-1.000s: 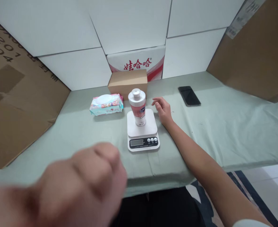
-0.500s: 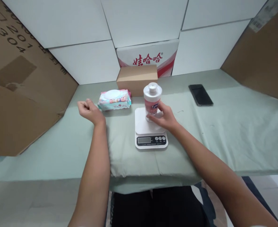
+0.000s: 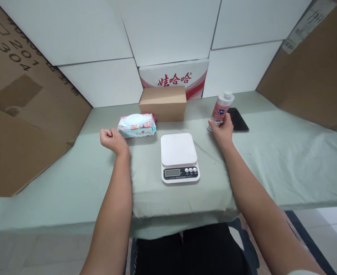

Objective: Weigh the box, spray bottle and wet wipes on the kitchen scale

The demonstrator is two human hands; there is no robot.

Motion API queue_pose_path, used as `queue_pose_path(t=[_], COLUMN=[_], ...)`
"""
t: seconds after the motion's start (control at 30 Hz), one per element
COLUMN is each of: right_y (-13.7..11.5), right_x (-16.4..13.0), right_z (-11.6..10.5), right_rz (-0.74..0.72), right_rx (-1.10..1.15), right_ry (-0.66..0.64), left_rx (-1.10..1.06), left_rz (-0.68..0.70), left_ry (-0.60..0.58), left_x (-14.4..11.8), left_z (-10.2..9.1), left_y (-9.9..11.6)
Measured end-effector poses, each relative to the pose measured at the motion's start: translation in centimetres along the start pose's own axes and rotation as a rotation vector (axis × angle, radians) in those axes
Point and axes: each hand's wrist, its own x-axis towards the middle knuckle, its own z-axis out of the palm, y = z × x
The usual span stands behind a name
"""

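Observation:
My right hand [image 3: 223, 130] is wrapped round the lower part of a pink and white bottle [image 3: 222, 109], which leans to the right beside a dark phone [image 3: 237, 120]. Whether the bottle's base touches the cloth I cannot tell. A white kitchen scale [image 3: 179, 149] stands in front of me with a bare platform; its display looks blank. My left hand [image 3: 113, 140] is curled into a fist with nothing visible in it. Just behind that fist lies a pack of wipes [image 3: 136, 126], partly overlapping it in view.
A brown cardboard box [image 3: 163, 103] sits at the back against a white printed carton [image 3: 175, 74]. Large cardboard sheets [image 3: 28, 126] flank the left, and another cardboard panel [image 3: 308, 76] stands on the right. Pale green cloth [image 3: 179, 202] covers the table.
My right hand has carried the bottle off the scale to the right, close to the phone, and the bottle now tilts. My left hand stays a fist near the wipes.

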Motion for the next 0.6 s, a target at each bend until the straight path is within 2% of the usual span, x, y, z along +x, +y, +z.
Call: queue_pose_path(t=[0.1,0.2,0.23,0.27,0.3,0.37,0.47,0.53,0.6], right_y=[-1.1,-4.1,-5.5,-6.8,-8.2,-10.5,-12.8,-13.7,-14.4], right_x=[0.0,-0.6,-1.0,-1.4,-1.9,-2.6,-2.8,-2.4,-2.1], right_z=[-0.5,-1.6,-1.6,-1.4,-0.7,1.7,7.4,11.2,14.1], right_rz=[-0.028,-0.184,-0.241,-0.288,-0.319,-0.294,-0.080,0.042,0.096], right_rx=[-0.040,-0.070,-0.061,-0.041,-0.010,0.067,0.159,0.160,0.125], right_ry=[0.132,0.340,0.354,0.316,0.228,-0.058,-0.518,-0.718,-0.849], left_rx=[-0.028,-0.046,-0.052,-0.061,-0.073,-0.107,-0.123,-0.103,-0.085], left_rz=[-0.025,-0.078,-0.111,-0.149,-0.186,-0.236,-0.239,-0.219,-0.145], left_ry=[0.089,0.123,0.099,0.054,-0.008,-0.146,-0.284,-0.320,-0.400], left_x=[0.3,0.5,0.6,0.6,0.6,0.5,0.3,0.2,0.3], left_z=[0.0,0.5,0.8,1.0,1.2,1.6,1.8,1.8,1.9], left_y=[-0.2,-0.9,-1.2,-1.4,-1.6,-1.9,-2.2,-2.5,-3.0])
